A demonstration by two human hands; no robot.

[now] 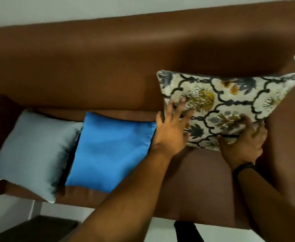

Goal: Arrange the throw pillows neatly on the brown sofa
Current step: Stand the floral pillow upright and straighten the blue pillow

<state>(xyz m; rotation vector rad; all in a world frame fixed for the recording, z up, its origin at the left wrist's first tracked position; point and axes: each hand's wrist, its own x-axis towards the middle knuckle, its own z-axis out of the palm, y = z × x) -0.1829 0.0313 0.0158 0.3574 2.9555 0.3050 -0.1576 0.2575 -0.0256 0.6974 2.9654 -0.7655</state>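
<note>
A brown sofa (108, 63) spans the frame. At centre right, a floral-print pillow (230, 102) leans on its backrest; a bright blue pillow (110, 151) sits at centre and a pale grey-blue pillow (33, 151) at left. The left hand (171, 130) presses flat, fingers spread, on the floral pillow's left edge; the right hand (244, 140) pinches its lower corner
</note>
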